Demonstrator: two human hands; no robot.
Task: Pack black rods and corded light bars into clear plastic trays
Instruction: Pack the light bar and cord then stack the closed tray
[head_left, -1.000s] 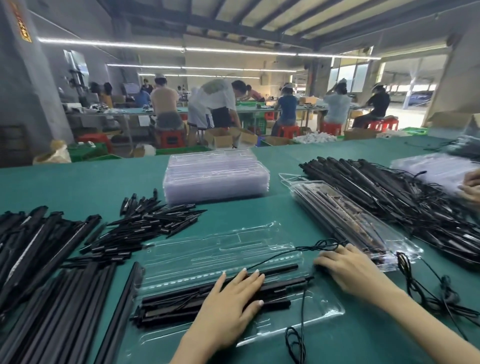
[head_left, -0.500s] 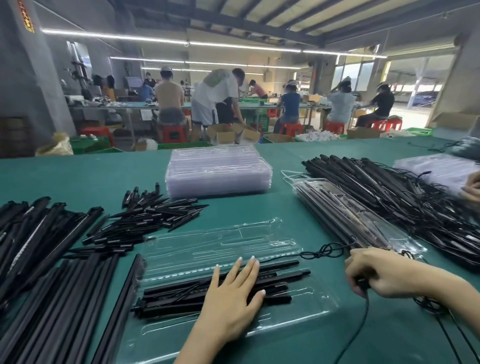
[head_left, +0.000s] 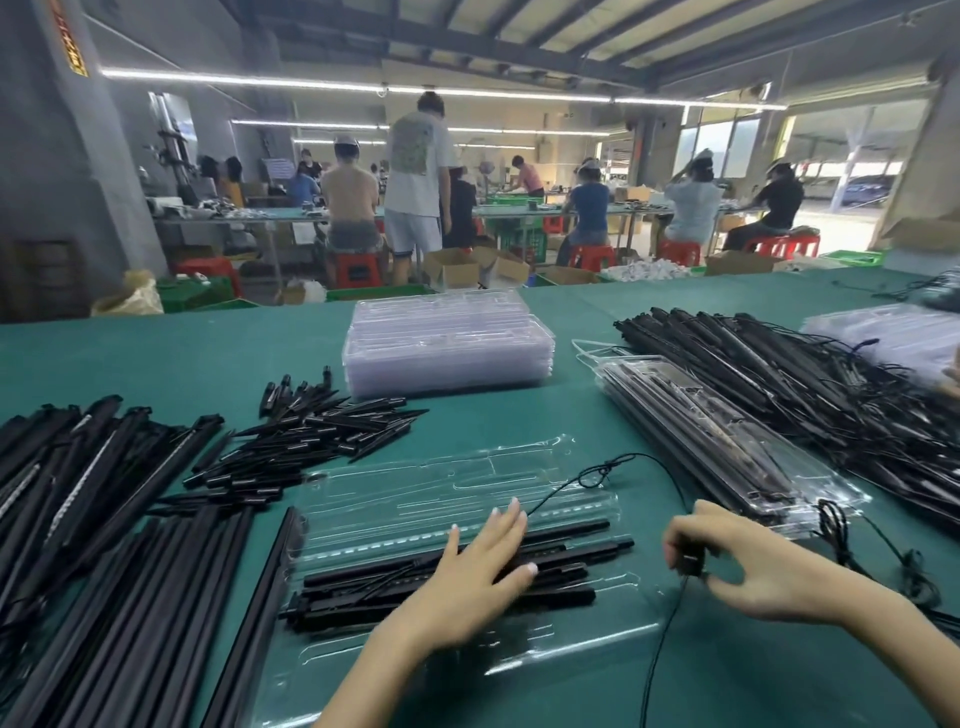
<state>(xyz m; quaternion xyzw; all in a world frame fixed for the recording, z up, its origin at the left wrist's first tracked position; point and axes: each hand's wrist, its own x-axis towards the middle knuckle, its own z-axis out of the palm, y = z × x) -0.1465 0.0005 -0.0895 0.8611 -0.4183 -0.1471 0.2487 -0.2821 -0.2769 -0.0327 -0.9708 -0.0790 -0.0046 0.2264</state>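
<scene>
Basically left hand (head_left: 470, 574) is pressing flat, fingers straight, on the rods (head_left: 545, 564) lying left-right in the open tray (head_left: 613, 621), while right hand (head_left: 748, 564) is pinching the cord's plug (head_left: 690, 563) just off their right ends.

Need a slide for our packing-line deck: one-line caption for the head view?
Left hand presses black rods into clear tray; right hand pinches the cord's plug.

Bright overhead strips, fisheye edges.
</scene>
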